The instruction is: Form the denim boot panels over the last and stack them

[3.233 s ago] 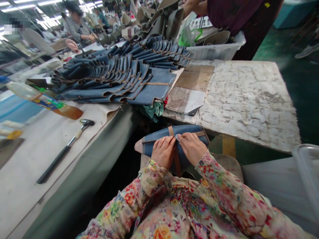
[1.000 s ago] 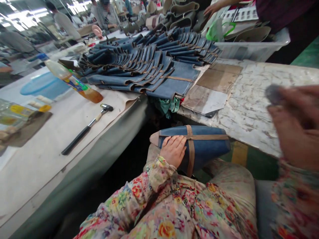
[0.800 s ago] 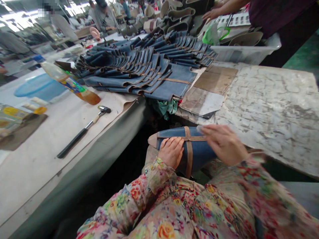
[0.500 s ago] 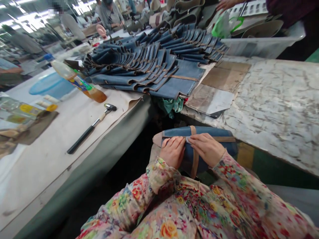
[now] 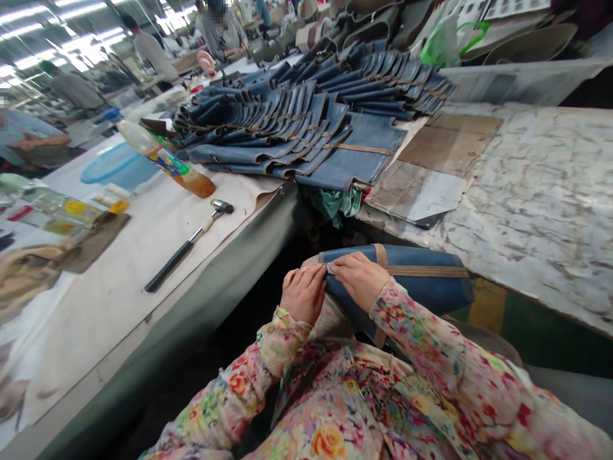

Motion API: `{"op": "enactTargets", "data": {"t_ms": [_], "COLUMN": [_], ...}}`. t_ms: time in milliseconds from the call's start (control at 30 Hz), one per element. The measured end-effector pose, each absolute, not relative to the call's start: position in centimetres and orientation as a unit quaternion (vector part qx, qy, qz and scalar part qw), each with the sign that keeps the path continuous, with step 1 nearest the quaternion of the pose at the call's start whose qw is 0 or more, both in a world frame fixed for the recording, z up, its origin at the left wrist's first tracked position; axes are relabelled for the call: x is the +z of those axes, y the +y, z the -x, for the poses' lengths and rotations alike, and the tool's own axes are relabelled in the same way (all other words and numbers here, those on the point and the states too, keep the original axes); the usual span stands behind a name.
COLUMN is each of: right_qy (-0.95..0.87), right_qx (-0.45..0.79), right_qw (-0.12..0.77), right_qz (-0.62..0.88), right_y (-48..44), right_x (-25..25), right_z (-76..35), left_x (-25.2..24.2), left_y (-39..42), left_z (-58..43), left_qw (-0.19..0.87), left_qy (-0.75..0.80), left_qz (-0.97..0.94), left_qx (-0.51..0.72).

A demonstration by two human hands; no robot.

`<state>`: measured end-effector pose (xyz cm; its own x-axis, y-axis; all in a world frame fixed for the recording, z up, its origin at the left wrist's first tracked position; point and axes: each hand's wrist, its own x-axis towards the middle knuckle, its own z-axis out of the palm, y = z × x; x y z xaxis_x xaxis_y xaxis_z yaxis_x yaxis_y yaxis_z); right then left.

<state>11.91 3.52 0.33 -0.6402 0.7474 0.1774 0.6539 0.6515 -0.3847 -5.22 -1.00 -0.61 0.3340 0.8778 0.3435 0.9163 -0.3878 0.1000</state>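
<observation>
While the blue strapped piece (image 5: pixel 421 284) is lying across the lap (image 5: pixel 330 317), at three o'clock from the hammer (image 5: pixel 188 248), the left hand (image 5: pixel 302 294) is clutching its tip and the right hand (image 5: pixel 358 278) is pinching a small pale scrap (image 5: pixel 329 268) against it.

We sit between a cloth-covered bench (image 5: pixel 96 300), left, and a scarred worktable (image 5: pixel 541 191), right — strip lights (image 5: pixel 29 13) glow far off.

The folded piece (image 5: pixel 421 281) lies across my lap, my left hand (image 5: pixel 302 294) and right hand (image 5: pixel 358 278) side by side on its left end; hammer (image 5: pixel 189 245) on the table (image 5: pixel 96 287) to my left, bottle (image 5: pixel 165 160) behind it; stack of pieces (image 5: pixel 306 115) beyond, flat sheets (image 5: pixel 416 191) to its right.
</observation>
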Motion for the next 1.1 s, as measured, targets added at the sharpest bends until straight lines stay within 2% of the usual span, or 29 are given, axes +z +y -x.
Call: {"op": "enactTargets", "data": {"t_ms": [233, 467, 567, 667, 800, 900, 1100], "right_qy": [-0.896, -0.897, -0.904, -0.906, -0.883, -0.864, -0.866], "right_qx": [0.134, 0.028, -0.015, -0.037, -0.016, 0.020, 0.066], "right_qw": [0.159, 0.170, 0.147, 0.154, 0.226, 0.257, 0.268], "right_qz": [0.393, 0.407, 0.401, 0.392, 0.411, 0.432, 0.417], "right_y": [4.0, 2.5, 1.4, 0.4, -0.6, -0.5, 1.5], "right_x": [0.4, -0.5, -0.8, -1.3, -2.0, -1.7, -0.5], "right_z": [-11.7, -18.6, -20.4, -20.8, -20.6, -19.9, -15.4], "left_x": [-0.6, -0.9, -0.6, 1.3, 4.5, 5.2, 4.5], "left_y": [-0.8, -0.8, -0.1, 1.3, 2.4, 2.2, 2.8], "left_z": [5.8, 5.9, 8.2, 14.0, 24.6, 30.0, 30.8], "left_qw": [0.045, 0.025, 0.026, 0.066, 0.114, 0.096, 0.067], "left_qy": [-0.576, -0.566, -0.574, -0.661, -0.795, -0.849, -0.857], "left_qz": [0.803, 0.810, 0.804, 0.736, 0.588, 0.516, 0.509], "left_qx": [-0.147, -0.152, -0.152, -0.134, -0.092, -0.057, -0.040]}}
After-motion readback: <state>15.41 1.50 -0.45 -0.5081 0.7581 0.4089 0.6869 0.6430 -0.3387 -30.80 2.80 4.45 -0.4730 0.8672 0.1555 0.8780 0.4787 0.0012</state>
